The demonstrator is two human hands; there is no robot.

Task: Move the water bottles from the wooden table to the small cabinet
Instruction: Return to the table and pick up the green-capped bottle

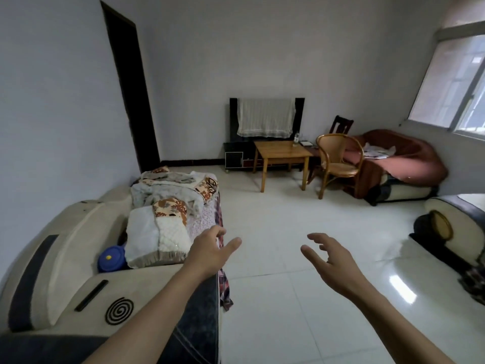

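Bare skin on both forearms, both reaching out ahead of me over pale glossy floor tiles. My left hand is held out with fingers loosely spread and nothing in it; it hangs over the front edge of a cream sofa. My right hand is out as well, fingers apart and slightly bent, gripping nothing, above the tiles.

Just beside the left hand, on the sofa seat, lies a pile of folded blankets in white, grey and a brown floral print, with a blue lidded pot tucked against them. On the sofa arm nearer me I see a black mosquito coil and a dark remote control.

Well apart from both hands, across the room, stands the wooden table. One water bottle stands upright near its far right corner; it is small in view and I cannot make out more. Behind the table sits a low black cabinet against the wall, with a television draped in a white cloth on top. A rattan chair stands just right of the table, and a reddish sofa lies beyond it under the window.
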